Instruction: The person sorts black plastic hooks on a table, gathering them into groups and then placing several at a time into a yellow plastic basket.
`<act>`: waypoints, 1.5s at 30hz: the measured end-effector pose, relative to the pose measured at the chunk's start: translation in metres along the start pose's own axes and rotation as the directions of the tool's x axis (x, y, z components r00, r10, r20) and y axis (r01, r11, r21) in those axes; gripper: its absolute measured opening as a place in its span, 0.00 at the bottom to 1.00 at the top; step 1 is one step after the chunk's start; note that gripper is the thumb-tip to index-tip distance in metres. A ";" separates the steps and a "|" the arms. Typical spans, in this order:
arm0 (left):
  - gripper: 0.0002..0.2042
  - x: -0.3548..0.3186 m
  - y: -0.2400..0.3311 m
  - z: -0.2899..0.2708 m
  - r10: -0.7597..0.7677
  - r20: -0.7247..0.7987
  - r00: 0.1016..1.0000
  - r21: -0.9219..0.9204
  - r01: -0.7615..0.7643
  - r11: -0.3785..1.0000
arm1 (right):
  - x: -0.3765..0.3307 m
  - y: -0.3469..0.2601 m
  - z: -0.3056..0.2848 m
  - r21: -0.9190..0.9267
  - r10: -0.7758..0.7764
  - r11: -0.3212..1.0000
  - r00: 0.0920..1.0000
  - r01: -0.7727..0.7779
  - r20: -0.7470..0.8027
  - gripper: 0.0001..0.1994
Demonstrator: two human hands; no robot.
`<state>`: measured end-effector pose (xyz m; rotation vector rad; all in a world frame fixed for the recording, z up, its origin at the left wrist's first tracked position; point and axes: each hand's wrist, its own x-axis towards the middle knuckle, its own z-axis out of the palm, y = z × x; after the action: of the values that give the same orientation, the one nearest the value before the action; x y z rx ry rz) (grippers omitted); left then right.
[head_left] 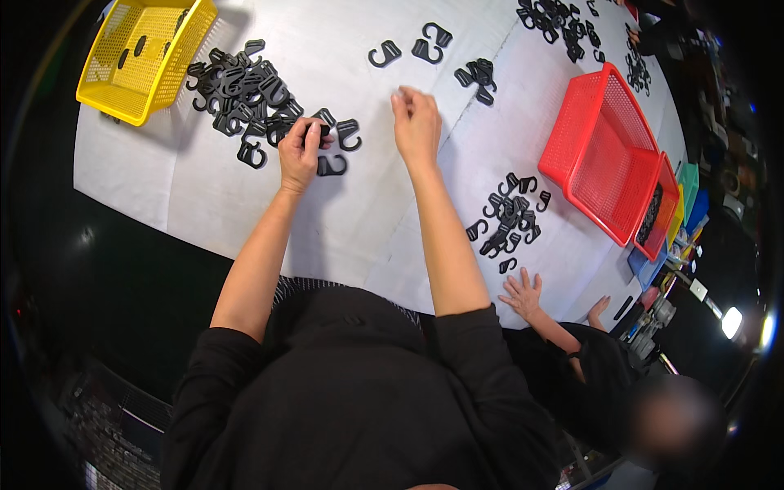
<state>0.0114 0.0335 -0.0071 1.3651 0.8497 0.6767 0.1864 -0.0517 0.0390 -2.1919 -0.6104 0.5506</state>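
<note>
My left hand (300, 153) is closed around a black plastic hook (323, 130), which its fingers partly cover. It is at the near edge of a pile of similar black hooks (237, 90) with slotted ends. Two loose hooks, one (349, 135) beside my left fingers and another (331, 166) just below, lie on the white table (367, 196). My right hand (417, 126) hovers over the table, fingers loosely bent and a little apart, with nothing visible in them. Beyond it lie a single hook (385, 54), two more hooks (431, 42), and a small cluster (478, 79) to the right.
A yellow basket (122, 102) with a few dark pieces stands far left. On the right are a large red basket (608, 163) and a smaller red one (671, 204). A co-worker's hand (523, 296) rests near another hook pile (513, 214); further hooks (559, 24) lie at the back.
</note>
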 end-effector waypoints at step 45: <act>0.09 0.000 0.011 0.004 0.044 0.025 0.999 0.138 -0.047 0.989 | 0.030 0.022 -0.005 0.508 0.345 0.772 0.923 -0.383 0.172 0.07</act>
<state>0.0157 0.0323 0.0034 1.5185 0.8630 0.6459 0.2183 -0.0503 0.0195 -1.7527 -0.0298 0.8867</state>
